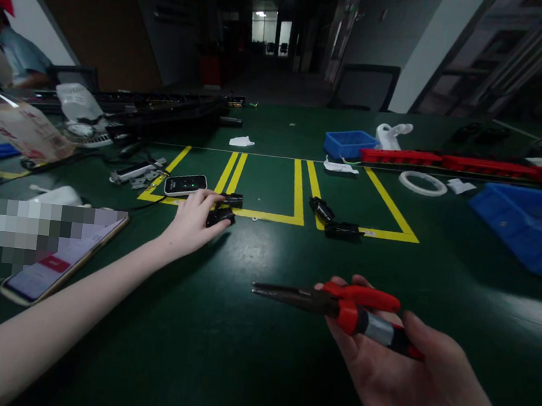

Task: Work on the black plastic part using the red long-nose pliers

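The right hand point(390, 358) is closed around red-handled needle-nose pliers point(337, 305), whose tips point left over the green counter point(245, 355). To its upper left, the left hand point(196, 221) reaches over two short black parts, its fingers bent, thumb and fingertips apart; the near black part point(221, 217) lies under it, by the thumb, and the far black part point(232, 200) sits just beyond the fingertips. Whether it grips either one, I cannot tell. Just beyond the left hand lies a dark device with a pale rim point(186, 185). Farther from the right hand, ahead of it, two more black parts point(332, 219) lie by yellow tape point(393, 235).
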A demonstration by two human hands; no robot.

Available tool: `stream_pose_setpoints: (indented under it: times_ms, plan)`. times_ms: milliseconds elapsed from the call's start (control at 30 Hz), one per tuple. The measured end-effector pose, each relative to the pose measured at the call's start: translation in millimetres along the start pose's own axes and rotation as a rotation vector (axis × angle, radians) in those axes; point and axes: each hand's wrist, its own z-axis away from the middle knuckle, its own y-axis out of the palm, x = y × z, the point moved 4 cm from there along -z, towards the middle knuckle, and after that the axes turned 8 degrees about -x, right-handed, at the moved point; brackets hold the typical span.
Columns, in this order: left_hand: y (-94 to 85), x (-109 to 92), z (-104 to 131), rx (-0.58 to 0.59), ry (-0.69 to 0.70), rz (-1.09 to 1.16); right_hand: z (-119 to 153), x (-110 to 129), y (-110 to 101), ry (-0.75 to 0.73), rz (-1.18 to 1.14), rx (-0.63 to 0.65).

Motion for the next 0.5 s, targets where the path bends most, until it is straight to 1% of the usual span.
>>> stream_pose_setpoints:
  times_ms: [33, 100, 167, 233, 300, 433, 500]
  plan:
    - [0.3, 7, 8, 0.026, -0.010, 0.007, -2, -4, -2, 0.010, 0.024, 0.002]
    - [1.4, 12, 18, 0.070, -0.014, 0.029, -7, -11, -4, 0.024, 0.086, 0.013]
    - [0.5, 10, 22, 0.103, -0.004, 0.065, -14, -18, -6, 0.038, 0.161, 0.073]
    - [-2.7, 5, 24, 0.136, 0.012, 0.113, -22, -24, -8, 0.067, 0.212, 0.162]
    - [-6.9, -1, 27, 0.162, 0.024, 0.167, -30, -28, -13, 0.098, 0.237, 0.193]
    - [-10.3, -11, 42, 0.204, 0.060, 0.266, -42, -32, -26, 0.127, 0.273, 0.169]
    - [-9.5, -14, 49, 0.215, 0.083, 0.312, -44, -35, -30, 0.096, 0.291, 0.126]
